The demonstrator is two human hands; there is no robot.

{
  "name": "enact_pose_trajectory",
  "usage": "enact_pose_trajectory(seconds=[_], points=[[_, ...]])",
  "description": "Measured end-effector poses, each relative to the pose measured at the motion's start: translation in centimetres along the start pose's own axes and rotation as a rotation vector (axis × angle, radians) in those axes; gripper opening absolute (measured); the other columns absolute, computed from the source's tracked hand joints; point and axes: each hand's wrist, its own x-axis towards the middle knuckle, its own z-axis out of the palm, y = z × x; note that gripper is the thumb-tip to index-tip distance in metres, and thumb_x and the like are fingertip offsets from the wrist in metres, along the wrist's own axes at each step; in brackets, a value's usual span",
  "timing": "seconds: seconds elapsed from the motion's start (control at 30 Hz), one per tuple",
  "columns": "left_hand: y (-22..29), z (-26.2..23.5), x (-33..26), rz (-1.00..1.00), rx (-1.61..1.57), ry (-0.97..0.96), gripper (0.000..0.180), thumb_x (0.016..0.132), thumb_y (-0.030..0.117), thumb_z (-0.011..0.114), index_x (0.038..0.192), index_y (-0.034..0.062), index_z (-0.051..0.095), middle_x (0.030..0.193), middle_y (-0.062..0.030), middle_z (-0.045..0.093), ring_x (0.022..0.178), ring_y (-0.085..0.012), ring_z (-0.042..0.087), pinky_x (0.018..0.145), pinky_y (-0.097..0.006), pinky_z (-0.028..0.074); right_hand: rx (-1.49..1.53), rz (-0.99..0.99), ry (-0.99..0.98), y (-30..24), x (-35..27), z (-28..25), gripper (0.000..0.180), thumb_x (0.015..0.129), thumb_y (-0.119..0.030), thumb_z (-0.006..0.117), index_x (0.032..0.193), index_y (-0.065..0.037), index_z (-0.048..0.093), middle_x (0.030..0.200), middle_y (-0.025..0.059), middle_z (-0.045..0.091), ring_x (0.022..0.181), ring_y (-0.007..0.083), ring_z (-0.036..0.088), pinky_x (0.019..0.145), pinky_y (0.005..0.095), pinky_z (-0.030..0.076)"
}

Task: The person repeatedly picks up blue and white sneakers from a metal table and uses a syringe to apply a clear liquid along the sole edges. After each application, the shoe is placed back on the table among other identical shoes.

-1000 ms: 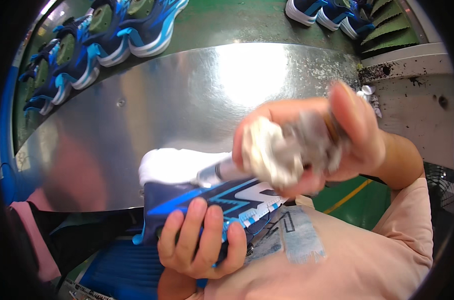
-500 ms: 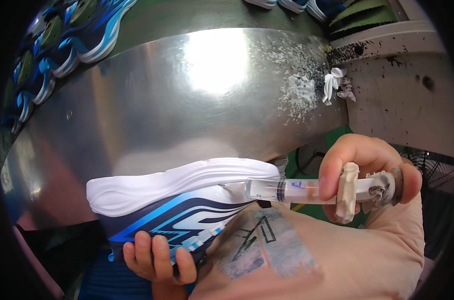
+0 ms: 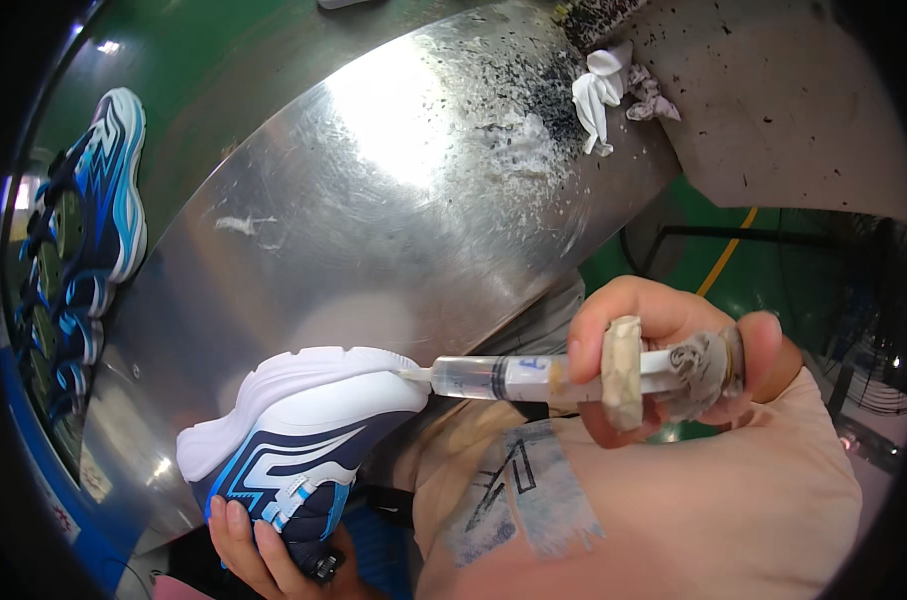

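Note:
A sneaker [image 3: 303, 420] with a thick white sole and a navy, blue and white upper is tilted on its side near the lower left. My left hand [image 3: 258, 550] grips its upper from below, fingers wrapped over the dark fabric. In my right hand [image 3: 663, 350] is a clear syringe [image 3: 473, 378], its wrapped flange and plunger between my fingers and thumb. The syringe tip meets the sneaker at the seam between sole and upper, at the shoe's right end. Clear liquid seems to fill the barrel's front.
A shiny metal work table [image 3: 303, 240] with worn, speckled patches spreads ahead. Crumpled white tissue [image 3: 598, 95] lies at its far right. More blue sneakers [image 3: 113, 190] stand in a row along the left, on a green surface.
The sneaker has turned, bringing its right end round to the syringe tip. My right hand and the syringe have shifted left. The view has swung, so the table appears rotated.

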Motion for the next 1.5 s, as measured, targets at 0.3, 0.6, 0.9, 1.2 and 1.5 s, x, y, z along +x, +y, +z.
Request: enact_pose_trajectory(seconds=[0.3,0.6,0.9,1.2,1.5], points=[[-1.6,0.0,4.7,-0.084,-0.133,-0.294,0.055,0.067,0.013,0.083,0.113,-0.0022,0.057,0.111,-0.0204,0.061,0.1,-0.038,0.06,0.09,-0.043,0.048,-0.052,-0.054,0.023,2.0,1.2,-0.6,0.1,0.072,-0.071,0.057,0.129,0.007,0.032,0.095,0.0088,0.05,0.077,0.0104,0.048,0.068,0.0236,0.042],[-7.0,1.5,11.9,-0.557,-0.537,-0.7,0.074,0.046,0.018,0.087,0.11,-0.0035,0.056,0.095,-0.008,0.059,0.089,-0.0164,0.06,0.082,-0.026,0.048,-0.055,-0.156,-0.069,4.2,3.0,-1.4,0.109,0.062,-0.066,0.072,0.133,0.007,0.031,0.103,0.0094,0.054,0.078,0.0097,0.049,0.067,0.022,0.043],[-7.4,3.3,14.0,-0.6,-0.696,-0.755,0.073,0.044,0.02,0.09,0.105,-0.0034,0.058,0.09,-0.0081,0.06,0.084,-0.0159,0.061,0.081,-0.026,0.048,-0.43,-0.525,-0.24,5.7,3.2,-3.2,0.106,0.065,-0.067,0.072,0.13,0.008,0.036,0.104,0.0097,0.061,0.084,0.0152,0.059,0.073,0.0259,0.049],[-8.7,1.3,14.1,-0.765,-0.638,-0.676,0.058,0.055,0.022,0.084,0.103,0.001,0.06,0.088,-0.0052,0.06,0.08,-0.0129,0.059,0.078,-0.024,0.046,-0.227,-0.623,0.189,0.2,3.6,-3.8,0.099,0.069,-0.083,0.052,0.125,-0.001,0.04,0.075,0.0026,0.054,0.054,0.0042,0.045,0.044,0.0167,0.034],[-2.2,5.1,6.1,-1.008,-1.069,0.061,0.027,0.091,0.022,0.059,0.11,0.0058,0.047,0.093,-0.0024,0.055,0.089,-0.0103,0.05,0.084,-0.023,0.038,-0.481,-0.538,0.165,4.1,8.8,-3.4,0.087,0.074,-0.008,0.077,0.142,-0.007,0.022,0.105,0.0069,0.052,0.095,0.0145,0.054,0.081,0.0277,0.046]])
